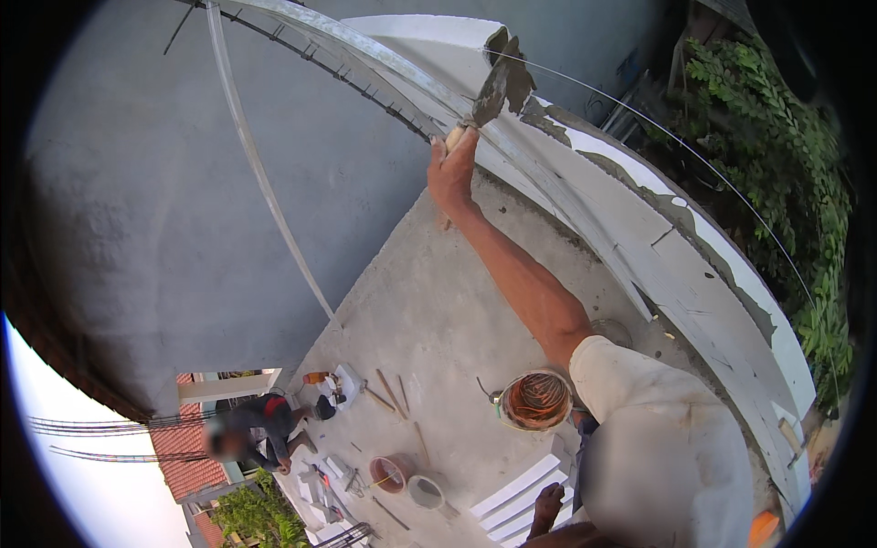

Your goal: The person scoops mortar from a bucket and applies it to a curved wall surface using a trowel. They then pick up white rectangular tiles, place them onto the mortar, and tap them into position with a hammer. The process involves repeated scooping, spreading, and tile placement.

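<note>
High on the far side of the scene, the right hand point(452, 173) is clenched around the pale handle of a trowel point(501, 91), with the bare forearm stretched out from a white sleeve point(621, 365) at the near right. The trowel's blade carries a lump of grey mortar and rests against the top of a white block wall point(639, 237), which runs from the far middle down along the right. Grey mortar shows in the joints and along parts of the wall's top edge. A thin string line point(731, 196) is stretched just beyond the wall, and green foliage point(776, 164) fills the far right behind it.

At the near edge, the left hand point(548, 507) hangs low, just beside a stack of white blocks point(521, 493). It is in shadow, and I cannot tell whether its fingers are closed or loose.

An orange-lined bucket point(534, 402) stands on the concrete floor point(429, 301) between the two hands, close to the sleeve. Further left on the floor are a pink bucket point(391, 473), a white bucket point(425, 491) touching or just beside it, and a few wooden sticks point(391, 393). Another person point(260, 425) crouches at the near left edge of the slab, well apart from both hands. A grey rendered wall point(183, 183) fills the left, with a pale strip point(260, 183) running down it and metal bars point(347, 68) crossing near its top.
</note>
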`<state>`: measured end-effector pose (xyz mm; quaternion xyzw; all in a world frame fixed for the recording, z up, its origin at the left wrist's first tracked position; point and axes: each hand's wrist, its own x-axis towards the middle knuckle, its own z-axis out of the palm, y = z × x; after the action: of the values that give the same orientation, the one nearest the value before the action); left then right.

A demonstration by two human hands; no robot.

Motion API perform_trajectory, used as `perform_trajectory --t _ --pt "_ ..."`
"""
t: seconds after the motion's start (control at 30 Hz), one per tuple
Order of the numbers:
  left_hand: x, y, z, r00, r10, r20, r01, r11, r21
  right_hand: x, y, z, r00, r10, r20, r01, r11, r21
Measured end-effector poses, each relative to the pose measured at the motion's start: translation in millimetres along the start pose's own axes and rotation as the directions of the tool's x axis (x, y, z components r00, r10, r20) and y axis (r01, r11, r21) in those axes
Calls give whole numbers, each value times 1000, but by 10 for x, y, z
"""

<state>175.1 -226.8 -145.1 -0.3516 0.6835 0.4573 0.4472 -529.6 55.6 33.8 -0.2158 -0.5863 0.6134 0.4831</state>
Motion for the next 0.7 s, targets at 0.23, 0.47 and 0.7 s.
perform_trajectory --t 0.23,0.47,0.7 --pt "185 -523 300 1000 19 -12 -18 998 52 -21 501 160 982 -186 34 189 970 -150" --pt "-132 -621 1282 981 -87 -175 101 992 74 -2183 1236 -3204 498 557 664 -318 830 -458" --pt "-187 -711 1905 929 -326 -175 333 943 15 -3054 1795 -5826 -141 984 108 -442 35 -896"
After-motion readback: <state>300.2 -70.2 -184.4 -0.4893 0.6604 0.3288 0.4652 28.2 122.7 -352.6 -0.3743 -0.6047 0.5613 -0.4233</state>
